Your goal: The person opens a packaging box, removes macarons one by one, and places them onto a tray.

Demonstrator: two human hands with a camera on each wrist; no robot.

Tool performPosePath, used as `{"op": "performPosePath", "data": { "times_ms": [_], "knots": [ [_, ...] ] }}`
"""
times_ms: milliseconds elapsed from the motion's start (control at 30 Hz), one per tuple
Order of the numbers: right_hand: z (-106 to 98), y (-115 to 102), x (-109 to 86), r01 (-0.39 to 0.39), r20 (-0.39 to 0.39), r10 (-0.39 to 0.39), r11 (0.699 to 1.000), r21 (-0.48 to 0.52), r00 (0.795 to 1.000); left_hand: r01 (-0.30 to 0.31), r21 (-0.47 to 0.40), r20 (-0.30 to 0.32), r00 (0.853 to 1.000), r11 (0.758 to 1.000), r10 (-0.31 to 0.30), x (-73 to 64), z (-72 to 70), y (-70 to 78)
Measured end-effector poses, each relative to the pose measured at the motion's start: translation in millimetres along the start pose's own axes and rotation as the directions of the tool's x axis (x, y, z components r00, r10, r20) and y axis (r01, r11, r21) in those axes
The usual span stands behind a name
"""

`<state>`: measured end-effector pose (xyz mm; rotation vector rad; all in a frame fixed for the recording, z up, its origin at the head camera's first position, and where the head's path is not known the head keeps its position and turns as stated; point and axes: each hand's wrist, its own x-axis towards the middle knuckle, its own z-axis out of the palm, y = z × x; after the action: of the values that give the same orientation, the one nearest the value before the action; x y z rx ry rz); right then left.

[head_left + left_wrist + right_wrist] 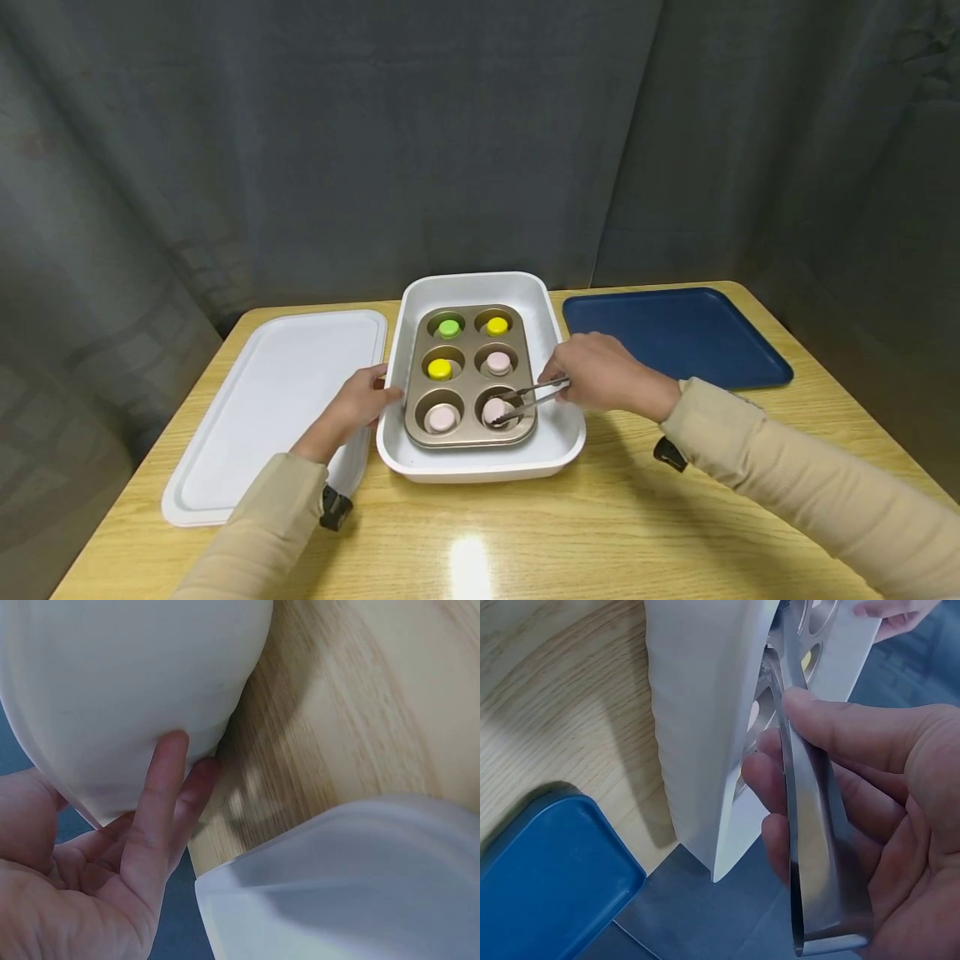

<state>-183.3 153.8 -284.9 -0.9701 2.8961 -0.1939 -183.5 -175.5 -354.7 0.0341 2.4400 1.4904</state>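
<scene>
In the head view a brown muffin tin (470, 379) lies inside a white basin (480, 475). Each cup of the tin holds one macaron: a green macaron (448, 328), two yellow ones and several pink ones. My right hand (603, 373) grips metal tongs (810, 825) between thumb and fingers. The tips of the tongs reach into the near right cup, at the pink macaron (495, 410) there; whether they pinch it I cannot tell. My left hand (358, 408) holds the basin's left side, thumb over the rim and fingers against the outer wall (150, 690).
A white tray (285, 400) lies to the left of the basin, close beside it. On the right is a dark blue tray (675, 333). All stand on a wooden table (405, 542), with grey curtains (420, 150) behind and at both sides.
</scene>
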Motion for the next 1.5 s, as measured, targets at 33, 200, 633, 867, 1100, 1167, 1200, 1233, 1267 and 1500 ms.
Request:
{"op": "performPosePath", "data": {
  "times_ms": [33, 200, 633, 867, 1100, 1167, 1200, 1233, 1267, 1500],
  "knots": [
    [-0.2, 0.4, -0.1, 0.002, -0.002, -0.002, 1.0, 0.006, 1.0, 0.002, 0.002, -0.001, 1.0, 1.0, -0.002, -0.2, -0.2, 0.2],
    [-0.4, 0.5, 1.2, -0.009, 0.028, 0.008, 1.0, 0.028, 1.0, 0.012, 0.015, -0.006, 1.0, 1.0, -0.012, -0.4, -0.6, 0.5],
    [-0.8, -9.9, 6.0, 0.025, 0.043, -0.024, 1.0, -0.016, 0.999, 0.007, 0.01, -0.007, 1.0, 1.0, -0.007, -0.5, 0.0, -0.3],
    [1.5, -7.9, 4.0, 0.02, 0.014, -0.02, 1.0, -0.012, 1.0, 0.002, 0.003, -0.004, 1.0, 1.0, -0.002, -1.4, 0.0, -0.6],
    [2.3, -2.1, 1.3, 0.004, -0.013, -0.004, 1.0, 0.012, 1.0, 0.01, 0.003, -0.002, 1.0, 1.0, -0.01, -0.4, 0.1, -0.9],
    [1.3, 0.3, -0.2, 0.0, -0.028, 0.001, 0.999, 0.032, 1.0, 0.008, 0.004, -0.003, 1.0, 1.0, -0.008, -0.7, -0.2, -0.5],
    [0.4, 1.6, -1.2, -0.001, -0.035, 0.002, 0.999, 0.043, 0.999, 0.005, 0.005, -0.002, 1.0, 1.0, -0.005, -0.8, -0.5, -0.3],
    [-0.7, 3.1, -2.1, -0.002, -0.043, 0.004, 0.999, 0.053, 0.999, 0.004, 0.005, -0.002, 1.0, 1.0, -0.003, -0.8, -0.7, -0.2],
    [-2.0, 4.4, -3.1, -0.004, -0.049, 0.007, 0.998, 0.062, 0.999, 0.002, 0.004, -0.003, 1.0, 1.0, -0.002, -0.9, -1.0, -0.1],
    [-16.0, 12.9, -12.5, -0.05, -0.1, 0.063, 0.99, 0.131, 0.993, 0.001, 0.001, -0.002, 1.0, 1.0, -0.001, -0.5, -1.3, -1.3]
  ]
}}
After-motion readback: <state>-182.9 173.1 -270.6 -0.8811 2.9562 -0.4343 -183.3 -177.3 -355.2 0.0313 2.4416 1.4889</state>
